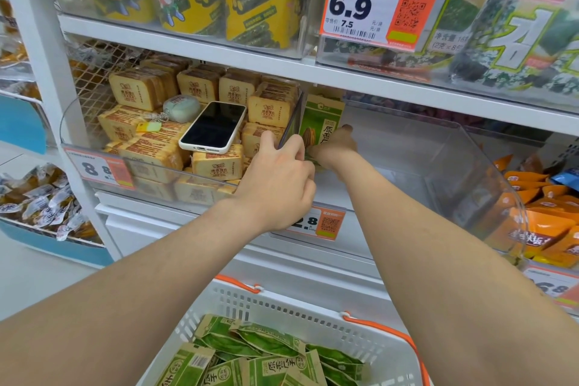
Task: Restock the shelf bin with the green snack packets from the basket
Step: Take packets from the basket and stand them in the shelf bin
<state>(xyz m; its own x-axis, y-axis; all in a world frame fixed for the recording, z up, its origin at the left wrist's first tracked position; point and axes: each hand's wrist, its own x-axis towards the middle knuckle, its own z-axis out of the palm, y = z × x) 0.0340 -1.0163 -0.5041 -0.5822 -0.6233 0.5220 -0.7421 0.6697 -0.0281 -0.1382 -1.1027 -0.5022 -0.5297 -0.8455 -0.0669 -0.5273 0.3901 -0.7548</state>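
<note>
A green snack packet (320, 122) stands upright against the left wall of a clear shelf bin (445, 166). My right hand (336, 146) reaches into the bin and holds the packet near its lower edge. My left hand (279, 178) has curled fingers at the bin's front left corner, by the clear divider (289, 125); what it holds is hidden. Below, a white basket (300, 313) with orange handles holds several more green packets (250, 357).
The bin to the left holds tan biscuit packs (216, 163), with a phone (213, 127) and a pale pouch (181, 108) lying on top. Orange packets (545, 222) fill the bin to the right. Yellow bags and seaweed packs line the shelf above.
</note>
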